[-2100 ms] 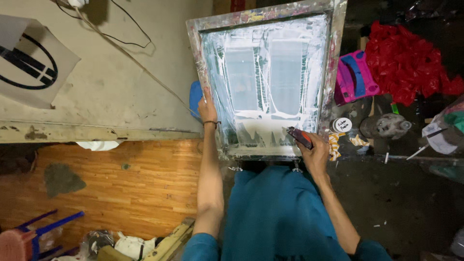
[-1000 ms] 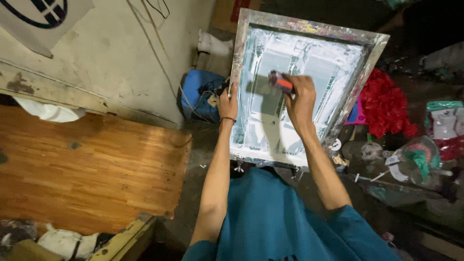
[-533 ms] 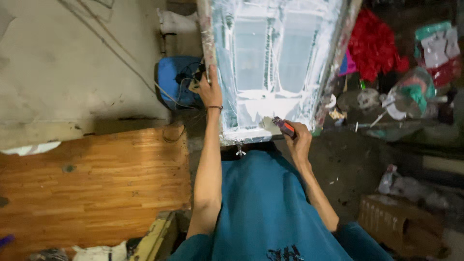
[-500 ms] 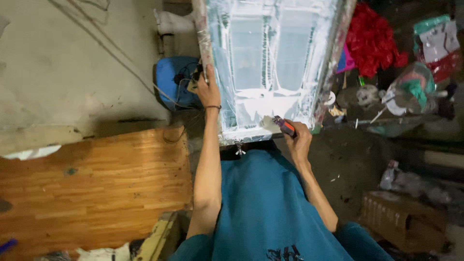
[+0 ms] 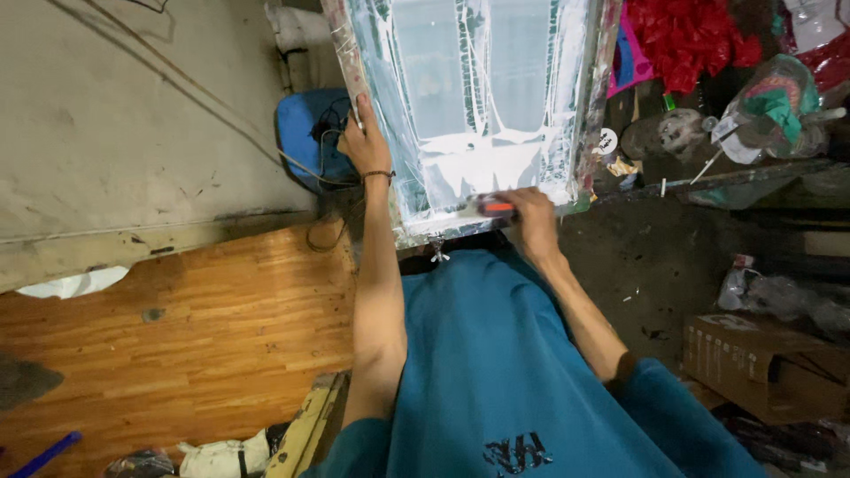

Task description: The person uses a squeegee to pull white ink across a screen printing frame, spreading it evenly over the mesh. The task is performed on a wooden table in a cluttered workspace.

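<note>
Teal cloth of the person's top filled the near view, both bare arms reaching forward from it. Right hand (image 5: 531, 217) was closed around a squeegee (image 5: 490, 208) with an orange-red handle, its grip tight on the handle at the near edge of the screen (image 5: 478, 106). Left hand (image 5: 363, 146) clasped the screen's left frame rail, fingers wrapped over the paint-crusted edge, steadying it. Squeegee lay crosswise, its long axis running left to right along the near rail, blade side toward the white ink (image 5: 482, 164) pooled just beyond it. To work it well, I judged, the blade should stay flat and square to the frame, pressure even, while the other hand kept the frame from shifting. Screen itself ran lengthwise away from the body, two pale rectangular openings side by side in the mesh. Left of it sat a blue bag (image 5: 305, 133) and a wooden counter (image 5: 177, 336); farther right, red cloth (image 5: 691, 35) and cluttered tubs
</note>
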